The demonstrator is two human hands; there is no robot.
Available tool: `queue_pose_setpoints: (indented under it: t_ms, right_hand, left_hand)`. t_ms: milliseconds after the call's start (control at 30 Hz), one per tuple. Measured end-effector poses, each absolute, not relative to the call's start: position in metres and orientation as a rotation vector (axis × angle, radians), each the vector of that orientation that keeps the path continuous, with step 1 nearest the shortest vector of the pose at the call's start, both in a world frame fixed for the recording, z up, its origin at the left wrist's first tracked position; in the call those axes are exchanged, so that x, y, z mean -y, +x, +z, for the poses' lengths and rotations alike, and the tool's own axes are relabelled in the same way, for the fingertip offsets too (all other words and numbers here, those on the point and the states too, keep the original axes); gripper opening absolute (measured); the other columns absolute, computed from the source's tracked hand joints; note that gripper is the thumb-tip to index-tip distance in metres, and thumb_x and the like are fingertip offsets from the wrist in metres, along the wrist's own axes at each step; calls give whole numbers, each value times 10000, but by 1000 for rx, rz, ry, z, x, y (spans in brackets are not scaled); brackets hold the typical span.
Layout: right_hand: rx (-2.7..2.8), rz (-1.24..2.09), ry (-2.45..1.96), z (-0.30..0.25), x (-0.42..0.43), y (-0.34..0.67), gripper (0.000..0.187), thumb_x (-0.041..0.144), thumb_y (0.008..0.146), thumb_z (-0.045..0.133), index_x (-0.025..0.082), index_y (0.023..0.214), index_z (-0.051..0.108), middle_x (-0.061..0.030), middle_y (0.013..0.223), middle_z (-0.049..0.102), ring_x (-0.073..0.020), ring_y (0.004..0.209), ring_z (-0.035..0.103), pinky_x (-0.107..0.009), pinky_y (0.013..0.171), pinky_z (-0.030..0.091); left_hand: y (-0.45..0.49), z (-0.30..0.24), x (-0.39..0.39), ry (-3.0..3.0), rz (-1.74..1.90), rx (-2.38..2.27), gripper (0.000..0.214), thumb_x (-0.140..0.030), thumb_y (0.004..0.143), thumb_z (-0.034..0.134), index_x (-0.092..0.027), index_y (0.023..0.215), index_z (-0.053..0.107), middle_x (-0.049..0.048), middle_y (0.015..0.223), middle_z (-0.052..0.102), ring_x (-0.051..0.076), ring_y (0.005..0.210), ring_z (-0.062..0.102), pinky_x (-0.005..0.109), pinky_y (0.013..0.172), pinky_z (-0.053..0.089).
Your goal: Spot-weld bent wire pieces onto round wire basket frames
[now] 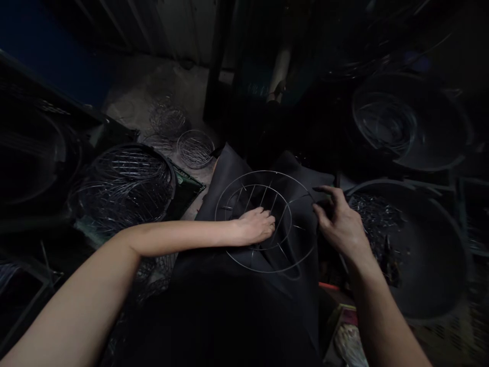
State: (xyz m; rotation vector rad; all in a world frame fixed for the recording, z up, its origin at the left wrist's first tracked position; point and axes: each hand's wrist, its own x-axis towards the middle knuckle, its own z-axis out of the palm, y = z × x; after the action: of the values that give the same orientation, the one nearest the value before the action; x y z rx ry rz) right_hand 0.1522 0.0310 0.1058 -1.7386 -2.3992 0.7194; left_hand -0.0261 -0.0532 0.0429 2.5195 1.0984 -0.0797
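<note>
A round wire rack (pixel 283 173) lies over the dark apron on my lap. It has a large outer ring, a smaller inner ring crossed by parallel bars, and short spokes between the rings. My left hand (pixel 256 226) reaches across the rack with its fingers curled around the bars in the middle. On the right, my right hand (pixel 341 224) is beside the outer ring, thumb and index finger apart; whether a fingertip touches the ring I cannot tell.
A round tub of wire pieces (pixel 126 178) stands at left, with wire racks (pixel 195 149) on the floor behind it. At right, a large black tub (pixel 431 255) holds small metal pieces. Another tub (pixel 439 127) with wire rings is behind it. A pale pipe (pixel 280 74) rises ahead.
</note>
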Motion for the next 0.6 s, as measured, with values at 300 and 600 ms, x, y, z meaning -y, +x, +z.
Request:
queue_pose_setpoints:
  t_ms: [300, 600]
  right_hand:
    - [2384, 638, -1737, 102, -33, 149, 413, 322, 816, 457, 213, 1211, 505, -86, 855, 643, -242, 695, 606, -344, 655, 443]
    - [2363, 696, -1735, 103, -34, 148, 440, 323, 816, 463, 215, 1241, 487, -94, 912, 649, -258, 766, 620, -360, 697, 450]
  left_hand:
    - [-19, 32, 64, 2514, -51, -1025, 102, -181, 816, 600, -177, 872, 685, 101, 919, 664, 196, 851, 618, 332, 801, 393]
    - [-42, 33, 24, 2609, 165, -1045, 145, -166, 859, 524, -161, 809, 660, 79, 884, 638, 166, 747, 565, 311, 706, 347]
